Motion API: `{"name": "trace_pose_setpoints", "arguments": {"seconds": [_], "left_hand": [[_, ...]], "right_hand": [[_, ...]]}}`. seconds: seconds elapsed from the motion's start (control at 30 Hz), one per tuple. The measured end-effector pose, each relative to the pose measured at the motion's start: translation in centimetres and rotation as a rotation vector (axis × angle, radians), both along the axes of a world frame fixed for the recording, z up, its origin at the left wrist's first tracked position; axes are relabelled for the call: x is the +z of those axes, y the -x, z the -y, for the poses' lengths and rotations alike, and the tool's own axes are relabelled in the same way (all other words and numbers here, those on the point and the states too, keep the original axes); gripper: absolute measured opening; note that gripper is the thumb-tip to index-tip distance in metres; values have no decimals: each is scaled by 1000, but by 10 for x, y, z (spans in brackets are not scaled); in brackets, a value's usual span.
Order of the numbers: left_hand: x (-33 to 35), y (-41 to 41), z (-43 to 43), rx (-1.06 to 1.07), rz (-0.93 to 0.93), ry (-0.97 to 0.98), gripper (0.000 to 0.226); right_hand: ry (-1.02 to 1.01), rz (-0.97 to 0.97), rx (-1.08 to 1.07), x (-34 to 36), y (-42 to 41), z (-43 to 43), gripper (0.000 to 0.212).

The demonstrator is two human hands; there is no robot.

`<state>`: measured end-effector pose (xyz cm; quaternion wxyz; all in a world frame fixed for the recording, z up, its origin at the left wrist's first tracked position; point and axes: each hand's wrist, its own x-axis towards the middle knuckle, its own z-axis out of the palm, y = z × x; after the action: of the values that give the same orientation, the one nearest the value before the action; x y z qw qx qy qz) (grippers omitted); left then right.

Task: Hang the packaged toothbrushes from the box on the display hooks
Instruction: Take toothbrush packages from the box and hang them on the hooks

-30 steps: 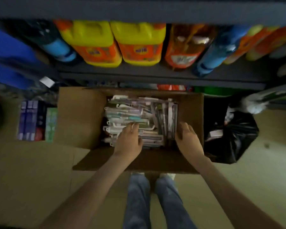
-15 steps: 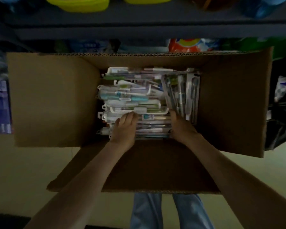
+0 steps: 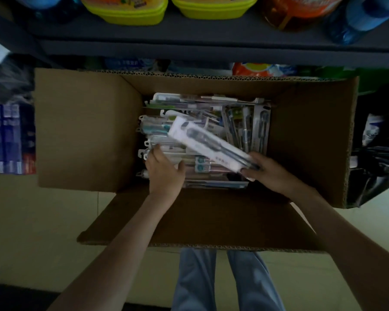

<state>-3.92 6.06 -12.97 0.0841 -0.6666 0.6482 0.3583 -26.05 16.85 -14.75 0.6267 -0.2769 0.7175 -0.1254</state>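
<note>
Right hand grips one white pack at its lower end, fingers curled round it. Half a second ago this hand was down among the packaged toothbrushes with nothing lifted. The white pack is now raised above the pile and tilted, its free end pointing toward 10 o'clock and its gripped end toward 4 o'clock. A dark brush shows through the clear front of the pack.

Left hand rests on the pile at the 8 o'clock side of the box interior. Its fingers are extended and slightly spread, with the thumb out toward 3 o'clock, and it grasps nothing. Half a second ago its fingers were bunched together over the same area; its position is nearly unchanged.

The remaining packaged toothbrushes lie in the box. Most are stacked flat with hang tabs toward 9 o'clock, and a smaller group stands on edge at the 3 o'clock side. The box flaps are folded outward.

Surroundings:
- A dark shelf runs across at 12 o'clock, with yellow jugs on it.
- Blue cartons stand at 9 o'clock of the box.
- A black bag lies at 3 o'clock.
- The person's legs show at 6 o'clock, below the near flap
</note>
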Motion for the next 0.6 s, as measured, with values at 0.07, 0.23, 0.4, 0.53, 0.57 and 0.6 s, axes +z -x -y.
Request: {"name": "trace_pose_setpoints", "arguments": {"seconds": [0.07,0.23,0.4,0.53,0.57,0.6], "left_hand": [[5,6,1,109,-78,-150,58],[14,27,-6,385,-458,-540,35],[8,31,3,676,-611,-350,21],[-1,9,15,700,-533,-329,12],[-4,1,17,706,-521,-344,13],[-5,-6,19,718,-513,-358,13]], "right_hand": [[48,15,-71,8,-2,5,38],[84,72,-38,13,-31,26,36],[103,240,14,6,-68,41,43],[82,-8,319,-16,-79,32,83],[41,-104,403,-25,-80,28,86],[18,-182,463,-30,-80,25,84]]}}
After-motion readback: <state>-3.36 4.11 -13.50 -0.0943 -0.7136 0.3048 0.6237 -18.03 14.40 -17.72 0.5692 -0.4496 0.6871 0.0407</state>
